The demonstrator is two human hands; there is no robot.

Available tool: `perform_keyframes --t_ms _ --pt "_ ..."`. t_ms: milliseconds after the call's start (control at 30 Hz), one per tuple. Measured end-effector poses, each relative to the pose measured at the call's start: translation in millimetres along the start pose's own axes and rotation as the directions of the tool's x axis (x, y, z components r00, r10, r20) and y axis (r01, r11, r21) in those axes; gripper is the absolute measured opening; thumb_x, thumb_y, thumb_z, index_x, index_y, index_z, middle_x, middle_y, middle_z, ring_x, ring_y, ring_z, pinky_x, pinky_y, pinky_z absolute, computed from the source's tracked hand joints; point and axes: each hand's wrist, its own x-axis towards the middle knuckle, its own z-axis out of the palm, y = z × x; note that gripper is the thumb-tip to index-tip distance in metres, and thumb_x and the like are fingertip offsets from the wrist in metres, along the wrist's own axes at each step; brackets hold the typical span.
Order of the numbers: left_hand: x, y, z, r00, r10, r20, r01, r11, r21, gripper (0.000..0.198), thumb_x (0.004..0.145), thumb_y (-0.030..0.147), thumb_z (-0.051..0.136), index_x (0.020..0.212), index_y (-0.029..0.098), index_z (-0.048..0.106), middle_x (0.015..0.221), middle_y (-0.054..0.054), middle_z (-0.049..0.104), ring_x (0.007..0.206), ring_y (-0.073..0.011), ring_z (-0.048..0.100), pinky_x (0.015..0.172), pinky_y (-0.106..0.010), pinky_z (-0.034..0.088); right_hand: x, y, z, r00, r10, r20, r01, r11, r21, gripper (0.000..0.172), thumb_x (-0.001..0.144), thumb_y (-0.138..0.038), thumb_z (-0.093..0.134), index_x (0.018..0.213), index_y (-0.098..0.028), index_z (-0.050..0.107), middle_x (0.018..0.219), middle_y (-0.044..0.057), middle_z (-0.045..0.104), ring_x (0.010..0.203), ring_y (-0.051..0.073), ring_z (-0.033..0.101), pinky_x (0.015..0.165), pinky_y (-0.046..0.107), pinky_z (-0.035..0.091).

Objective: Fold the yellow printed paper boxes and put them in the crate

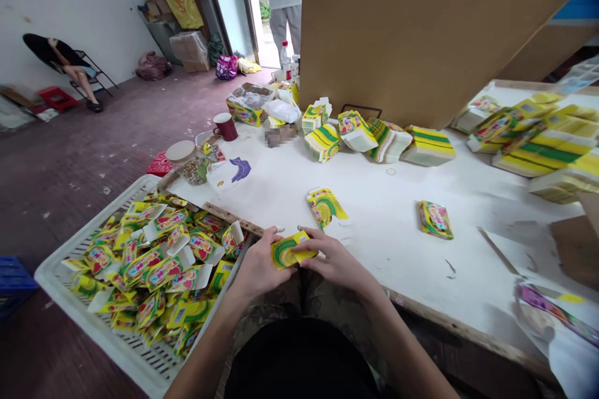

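Both my hands hold one small yellow-and-green carton (291, 250) at the near edge of the white table (374, 224). My left hand (258, 267) grips its left side with fingers curled. My right hand (330, 260) pinches its right side. A flat carton blank (326, 206) lies on the table just beyond my hands. One folded carton (435, 219) lies further right. To my left stands a white slatted crate (135, 349) filled with several folded cartons (159, 262).
Stacks of flat blanks (379, 137) line the back of the table, more stacks (547, 137) at the right. A big cardboard sheet (421, 25) stands behind them. A red mug (226, 126) is at the table's left. One person sits on a chair (70, 68); another stands in the doorway (284, 0).
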Motion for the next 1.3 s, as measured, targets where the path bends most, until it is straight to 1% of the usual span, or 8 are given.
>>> perform_keyframes --t_ms 100,200,333,433,767,933,1100,1300 --pt "-1.3 4.6 6.2 0.998 -0.033 -0.048 0.029 0.997 -0.072 0.066 0.058 0.029 0.084 0.117 0.021 0.055 0.107 -0.010 0.069 0.098 -0.0284 0.065 0.087 -0.039 0.048 3.4 -1.7 11.2 0.991 0.002 -0.134 0.019 0.988 0.154 0.038 0.079 -0.020 0.067 0.117 -0.023 0.062 0.131 0.011 0.056 0.130 0.026 0.047 0.108 0.046 0.038" --pt "-4.9 1.4 4.8 0.965 -0.160 -0.206 0.047 0.885 -0.464 0.063 0.057 0.031 0.086 0.112 0.019 0.058 0.104 -0.010 0.069 0.093 -0.0245 0.066 0.083 -0.034 0.050 8.1 7.8 23.0 0.962 0.051 -0.269 0.026 0.961 0.274 0.065 0.081 -0.029 0.066 0.139 -0.023 0.037 0.135 0.014 0.052 0.117 0.023 0.057 0.096 0.040 0.049" --pt "-8.5 -16.4 -16.6 0.697 -0.448 -0.561 -0.221 0.609 -0.761 0.063 0.072 0.076 0.053 0.101 0.020 0.055 0.097 -0.007 0.065 0.082 -0.0180 0.064 0.076 -0.031 0.054 13.6 31.8 13.1 0.833 0.226 -0.505 -0.315 0.944 -0.098 0.033 0.085 -0.038 0.062 0.110 -0.017 0.056 0.109 0.015 0.060 0.101 0.029 0.058 0.086 0.045 0.049" --pt "-9.8 -26.2 -27.1 0.603 -0.637 -0.480 -0.211 0.453 -0.867 0.066 0.080 0.081 0.031 0.099 0.020 0.049 0.094 -0.007 0.062 0.085 -0.0187 0.065 0.081 -0.035 0.055 17.5 46.7 1.5 0.764 0.286 -0.578 -0.486 0.845 -0.225 0.024 0.076 -0.030 0.071 0.091 -0.015 0.059 0.101 0.020 0.057 0.099 0.037 0.053 0.085 0.053 0.043" --pt "-11.9 -13.0 19.9 0.833 -0.535 -0.142 0.090 0.384 -0.919 0.045 0.082 0.049 0.064 0.107 0.013 0.058 0.090 -0.009 0.068 0.072 -0.0159 0.065 0.065 -0.028 0.053 16.6 47.6 6.8 0.804 0.333 -0.493 -0.469 0.864 -0.181 0.014 0.078 -0.015 0.059 0.086 -0.020 0.050 0.082 0.007 0.058 0.080 0.026 0.056 0.073 0.038 0.042" --pt "-3.6 2.9 38.4 0.914 -0.391 -0.103 0.057 0.378 -0.924 0.061 0.063 0.051 0.080 0.110 0.018 0.059 0.112 -0.010 0.065 0.105 -0.0241 0.062 0.089 -0.037 0.051 6.9 18.6 17.2 0.941 0.237 -0.240 -0.255 0.966 -0.045 0.023 0.073 -0.017 0.067 0.090 -0.022 0.053 0.075 -0.003 0.059 0.069 0.016 0.056 0.065 0.027 0.043" --pt "11.6 25.2 36.7 0.926 -0.317 -0.207 -0.082 0.366 -0.927 0.052 0.072 0.061 0.066 0.101 0.019 0.062 0.094 -0.007 0.066 0.097 -0.0244 0.062 0.088 -0.039 0.049 3.3 -8.3 34.8 0.992 0.126 0.005 -0.118 0.918 0.380 0.030 0.067 -0.023 0.076 0.087 -0.020 0.054 0.072 -0.005 0.053 0.065 0.012 0.048 0.059 0.024 0.039" --pt "13.6 24.2 36.6 0.868 -0.311 -0.387 -0.210 0.476 -0.854 0.051 0.077 0.069 0.053 0.076 0.018 0.056 0.068 0.000 0.051 0.068 -0.0140 0.052 0.071 -0.026 0.048 1.4 -23.7 44.7 0.992 0.079 -0.099 -0.018 0.866 0.500 0.028 0.070 -0.033 0.076 0.078 -0.020 0.052 0.075 -0.003 0.050 0.071 0.014 0.043 0.065 0.026 0.037"
